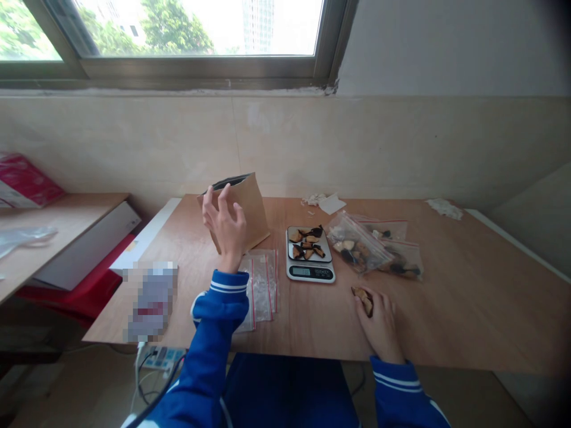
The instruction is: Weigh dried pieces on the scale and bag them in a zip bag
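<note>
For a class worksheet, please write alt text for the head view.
A right hand holds a tan, dark-edged piece at a brown wooden table; the left hand is raised before a brown paper bag. Between them, a white rectangular digital scale bears similar pieces. Flat, red-striped clear plastic bags lie left of it, filled ones right.
</note>
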Demonstrator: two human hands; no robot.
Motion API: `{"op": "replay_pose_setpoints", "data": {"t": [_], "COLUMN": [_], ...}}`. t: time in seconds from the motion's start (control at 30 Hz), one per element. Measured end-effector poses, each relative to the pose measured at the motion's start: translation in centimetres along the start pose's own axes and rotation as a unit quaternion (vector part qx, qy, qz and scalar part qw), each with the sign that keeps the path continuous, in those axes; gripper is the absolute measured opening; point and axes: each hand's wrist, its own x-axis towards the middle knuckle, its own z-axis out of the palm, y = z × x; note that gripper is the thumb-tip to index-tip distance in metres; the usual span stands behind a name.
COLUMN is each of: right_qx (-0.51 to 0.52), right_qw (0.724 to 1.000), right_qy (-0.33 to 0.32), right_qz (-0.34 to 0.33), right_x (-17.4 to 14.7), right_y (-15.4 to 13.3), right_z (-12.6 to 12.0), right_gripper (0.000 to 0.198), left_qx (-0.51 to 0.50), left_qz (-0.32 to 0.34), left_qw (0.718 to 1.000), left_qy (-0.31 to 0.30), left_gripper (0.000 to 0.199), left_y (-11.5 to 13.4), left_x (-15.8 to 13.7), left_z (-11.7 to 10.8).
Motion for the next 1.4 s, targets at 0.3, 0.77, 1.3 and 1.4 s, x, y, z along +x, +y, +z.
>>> {"op": "replay_pose_setpoints", "data": {"t": [0.3,0.77,1.3,1.4], "right_qx": [-0.009,0.208,0.283,0.293], "right_qw": [1.000,0.975,0.884,0.887], "right_qy": [0.000,-0.025,-0.106,-0.100], "right_qz": [-0.001,0.073,-0.358,-0.343], "right_x": [-0.1,1.5,9.5,8.9], "right_y": [0.0,-3.8,-23.6,-23.3], "right_z": [0.1,-0.7,-5.2,-5.1], "right_gripper": [0.033,0.032,0.039,0.037], "left_qx": [0.034,-0.081,-0.134,-0.135], "left_qz": [-0.027,-0.002,-0.081,-0.089], "left_qw": [0.999,0.997,0.973,0.976], "left_qy": [0.017,0.013,-0.171,-0.145], "left_gripper": [0.032,0.024,0.018,0.017], "left_y": [-0.3,0.5,1.5,1.6], "left_x": [2.3,-2.4,-8.1,-8.2], "left_z": [0.0,-5.0,-9.1,-9.1]}}
